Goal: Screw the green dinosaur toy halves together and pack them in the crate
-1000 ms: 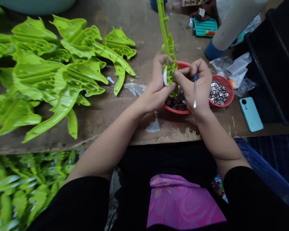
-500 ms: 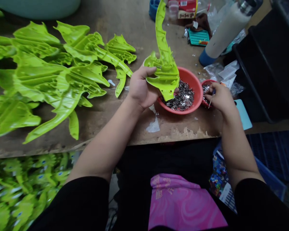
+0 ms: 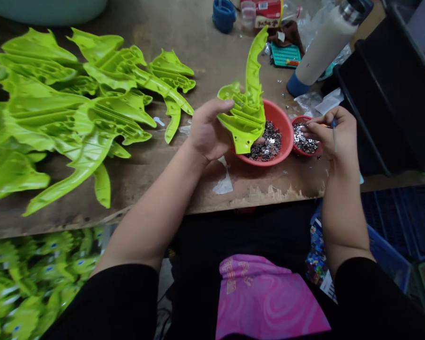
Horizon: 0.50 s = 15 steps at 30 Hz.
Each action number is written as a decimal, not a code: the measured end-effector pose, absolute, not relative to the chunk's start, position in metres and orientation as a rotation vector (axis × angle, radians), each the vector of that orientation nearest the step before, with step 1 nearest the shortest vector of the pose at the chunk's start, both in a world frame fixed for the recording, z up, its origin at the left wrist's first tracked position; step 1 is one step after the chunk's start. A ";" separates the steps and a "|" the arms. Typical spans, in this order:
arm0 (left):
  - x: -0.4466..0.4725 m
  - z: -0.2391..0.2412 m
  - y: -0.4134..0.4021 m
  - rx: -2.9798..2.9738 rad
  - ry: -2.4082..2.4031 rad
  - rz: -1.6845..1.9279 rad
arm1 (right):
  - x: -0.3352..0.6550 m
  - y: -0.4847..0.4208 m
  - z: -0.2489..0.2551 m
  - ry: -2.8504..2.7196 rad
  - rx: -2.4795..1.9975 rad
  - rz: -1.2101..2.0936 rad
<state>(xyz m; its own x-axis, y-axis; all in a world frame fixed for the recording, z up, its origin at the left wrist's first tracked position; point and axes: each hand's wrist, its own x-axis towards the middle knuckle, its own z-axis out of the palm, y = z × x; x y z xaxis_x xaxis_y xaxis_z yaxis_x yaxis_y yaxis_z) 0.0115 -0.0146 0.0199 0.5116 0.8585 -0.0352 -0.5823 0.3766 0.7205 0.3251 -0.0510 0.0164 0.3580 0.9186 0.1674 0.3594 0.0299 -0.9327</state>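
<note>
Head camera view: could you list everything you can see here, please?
Lime-green moulded plastic shell: one, green, held above the large bowl.
Loose lime-green plastic shells: a heap, green, table's left side.
Large red plastic bowl: one, red, holding small metal parts, near the table's front edge.
Small red mesh basket: one, red, holding metal parts, right of the bowl.
White bottle with blue base: one, far right of the table.
Worn wooden table: one, brown.
Black plastic crate: one, right edge.
Pink patterned cloth: one, on the lap.
Thin blue-handled metal tool: one, in the right hand.
Left hand: grip on the shell.
Right hand: over the basket, grip on the tool.
</note>
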 end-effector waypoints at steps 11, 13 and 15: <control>0.006 0.012 -0.018 0.790 0.344 0.729 | 0.256 -0.047 0.044 -1.486 -1.209 0.700; 0.006 0.011 -0.017 0.797 0.320 0.692 | 0.243 -0.045 0.051 -1.532 -1.099 0.713; 0.005 0.008 -0.016 0.788 0.273 0.671 | 0.235 -0.042 0.057 -1.588 -1.031 0.685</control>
<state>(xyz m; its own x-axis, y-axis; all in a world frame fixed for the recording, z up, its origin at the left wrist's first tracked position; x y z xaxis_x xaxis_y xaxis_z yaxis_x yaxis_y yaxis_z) 0.0052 -0.0156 0.0082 0.7615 0.6480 0.0161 -0.4524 0.5135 0.7291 0.2345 -0.0422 0.0566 -0.0542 0.8841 0.4641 0.2696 0.4605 -0.8457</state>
